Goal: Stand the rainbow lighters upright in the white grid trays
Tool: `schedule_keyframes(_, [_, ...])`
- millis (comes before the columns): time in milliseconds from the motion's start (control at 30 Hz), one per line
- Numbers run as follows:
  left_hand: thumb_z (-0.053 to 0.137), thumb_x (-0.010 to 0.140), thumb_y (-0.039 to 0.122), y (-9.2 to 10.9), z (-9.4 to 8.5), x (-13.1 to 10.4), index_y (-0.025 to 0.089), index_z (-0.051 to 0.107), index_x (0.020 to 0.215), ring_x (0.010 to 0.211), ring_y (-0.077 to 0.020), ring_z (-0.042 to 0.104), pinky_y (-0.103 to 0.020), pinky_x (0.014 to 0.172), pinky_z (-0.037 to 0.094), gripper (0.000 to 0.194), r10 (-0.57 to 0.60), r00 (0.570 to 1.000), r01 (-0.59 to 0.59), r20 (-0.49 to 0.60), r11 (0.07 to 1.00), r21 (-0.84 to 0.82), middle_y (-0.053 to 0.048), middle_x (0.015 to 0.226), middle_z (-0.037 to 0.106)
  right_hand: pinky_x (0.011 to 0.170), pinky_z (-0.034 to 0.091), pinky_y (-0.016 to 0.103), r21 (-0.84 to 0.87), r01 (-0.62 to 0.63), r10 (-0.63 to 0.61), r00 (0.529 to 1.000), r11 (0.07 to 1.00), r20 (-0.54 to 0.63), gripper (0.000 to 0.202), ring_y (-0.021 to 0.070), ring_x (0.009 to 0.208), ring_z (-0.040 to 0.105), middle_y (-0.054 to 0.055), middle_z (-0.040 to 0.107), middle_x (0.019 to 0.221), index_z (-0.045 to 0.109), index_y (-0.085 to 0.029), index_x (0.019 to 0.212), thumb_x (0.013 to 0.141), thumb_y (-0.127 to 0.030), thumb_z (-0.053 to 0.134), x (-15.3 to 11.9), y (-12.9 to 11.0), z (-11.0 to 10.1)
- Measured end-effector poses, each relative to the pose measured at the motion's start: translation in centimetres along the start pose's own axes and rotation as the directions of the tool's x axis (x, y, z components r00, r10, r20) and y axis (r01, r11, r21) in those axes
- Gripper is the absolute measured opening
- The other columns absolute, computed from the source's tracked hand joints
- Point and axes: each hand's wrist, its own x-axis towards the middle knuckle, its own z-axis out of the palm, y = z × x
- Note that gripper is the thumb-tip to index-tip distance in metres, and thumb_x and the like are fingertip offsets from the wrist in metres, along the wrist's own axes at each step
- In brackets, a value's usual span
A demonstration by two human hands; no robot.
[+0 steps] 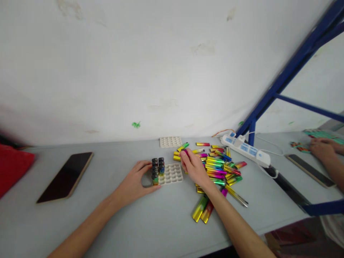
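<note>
Right hand point(195, 167): closed on a magenta lighter point(185, 152), mostly hidden, forearm slanting in over the pile point(216, 172), presumably placed there for short reach. Left hand point(133, 181): thumb and fingers parted around standing lighters point(155, 171), apparently steadying the tray point(172, 173), nearer the bench's point(150, 222) back edge.

No readable text or labels.

Patchy white wall point(161, 71) behind grey table point(145, 225), blue frame point(287, 75) at right
</note>
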Motion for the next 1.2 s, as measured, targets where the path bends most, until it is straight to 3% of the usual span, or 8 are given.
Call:
schedule_keyframes(133, [0.103, 0.091, 0.055, 0.5, -0.2, -0.1, 0.022, 0.085, 0.136, 0.141, -0.0431, 0.082, -0.063, 0.13, 0.069, 0.059, -0.025, 0.999, 0.025, 0.021, 1.0, 0.004, -0.017, 0.15, 0.085, 0.091, 0.058, 0.039, -0.11, 0.208, -0.199, 0.976, 0.972, 0.089, 0.051, 0.0273, 0.097, 0.072, 0.008, 0.076, 0.101, 0.062, -0.028, 0.095, 0.13, -0.062, 0.049, -0.9, -1.6, 0.0])
schedule_keyframes(200, [0.104, 0.09, 0.055, 0.6, -0.3, -0.1, 0.022, 0.086, 0.136, 0.142, -0.0427, 0.081, -0.062, 0.131, 0.068, 0.06, -0.038, 0.999, 0.038, 0.025, 0.999, -0.006, -0.017, 0.151, 0.084, 0.089, 0.056, 0.039, -0.156, 0.255, -0.23, 0.96, 0.954, 0.162, 0.053, 0.0268, 0.094, 0.07, 0.007, 0.073, 0.097, 0.061, -0.028, 0.09, 0.13, -0.061, 0.052, -1.2, -2.0, 0.3])
schedule_keyframes(333, [0.106, 0.088, 0.055, 0.8, -0.5, 0.0, 0.024, 0.087, 0.136, 0.142, -0.0414, 0.081, -0.061, 0.131, 0.067, 0.06, -0.046, 0.998, 0.047, 0.04, 0.998, -0.033, -0.015, 0.15, 0.084, 0.078, 0.05, 0.034, -0.171, 0.233, -0.18, 0.944, 0.957, 0.277, 0.052, 0.0224, 0.08, 0.067, 0.002, 0.072, 0.085, 0.062, -0.027, 0.088, 0.131, -0.056, 0.058, -1.6, -1.8, 1.0])
schedule_keyframes(467, [0.105, 0.089, 0.054, 0.9, -0.5, 0.0, 0.024, 0.087, 0.137, 0.144, -0.0407, 0.08, -0.06, 0.133, 0.065, 0.06, -0.051, 0.997, 0.053, 0.049, 0.998, -0.038, -0.015, 0.151, 0.084, 0.082, 0.055, 0.033, -0.227, 0.284, -0.189, 0.912, 0.932, 0.364, 0.031, 0.0246, 0.091, 0.078, 0.006, 0.084, 0.101, 0.077, -0.023, 0.109, 0.129, -0.045, 0.069, -1.7, -1.7, 1.3])
schedule_keyframes(667, [0.106, 0.088, 0.056, 0.3, -0.2, -0.1, 0.025, 0.087, 0.138, 0.143, -0.0415, 0.081, -0.06, 0.131, 0.067, 0.062, -0.024, 0.999, 0.025, 0.03, 0.998, -0.062, -0.015, 0.15, 0.085, 0.1, 0.062, 0.04, -0.493, 0.424, -0.189, 0.87, 0.76, 0.456, 0.029, 0.03, 0.105, 0.084, 0.013, 0.087, 0.109, 0.081, -0.019, 0.117, 0.126, -0.044, 0.073, -1.3, -3.1, 1.6])
schedule_keyframes(767, [0.105, 0.09, 0.055, 0.0, -0.1, -0.1, 0.025, 0.086, 0.141, 0.144, -0.0404, 0.08, -0.059, 0.132, 0.066, 0.062, -0.008, 1.0, 0.009, 0.024, 0.999, -0.049, -0.015, 0.152, 0.084, 0.1, 0.064, 0.04, -0.554, 0.453, -0.139, 0.845, 0.699, 0.516, 0.031, 0.0297, 0.106, 0.086, 0.014, 0.087, 0.112, 0.081, -0.017, 0.124, 0.128, -0.045, 0.069, -0.9, -4.3, 1.8])
schedule_keyframes(1033, [0.104, 0.09, 0.061, -0.7, 0.0, -0.2, 0.026, 0.087, 0.139, 0.14, -0.0433, 0.083, -0.062, 0.129, 0.069, 0.062, 0.002, 1.0, -0.001, 0.008, 1.0, -0.026, -0.016, 0.149, 0.085, 0.092, 0.065, 0.037, -0.548, 0.424, 0.012, 0.783, 0.721, 0.622, 0.041, 0.0307, 0.11, 0.09, 0.016, 0.091, 0.128, 0.08, -0.016, 0.139, 0.132, -0.05, 0.057, 0.6, -6.7, 0.4])
schedule_keyframes(1200, [0.105, 0.089, 0.058, -0.9, 0.1, -0.3, 0.026, 0.087, 0.139, 0.14, -0.044, 0.083, -0.063, 0.127, 0.071, 0.062, 0.011, 1.0, -0.011, 0.003, 1.0, -0.016, -0.016, 0.148, 0.086, 0.087, 0.065, 0.034, -0.521, 0.448, 0.032, 0.736, 0.727, 0.677, 0.035, 0.0314, 0.108, 0.092, 0.017, 0.093, 0.12, 0.086, -0.017, 0.135, 0.128, -0.048, 0.071, 1.8, -7.2, 0.4])
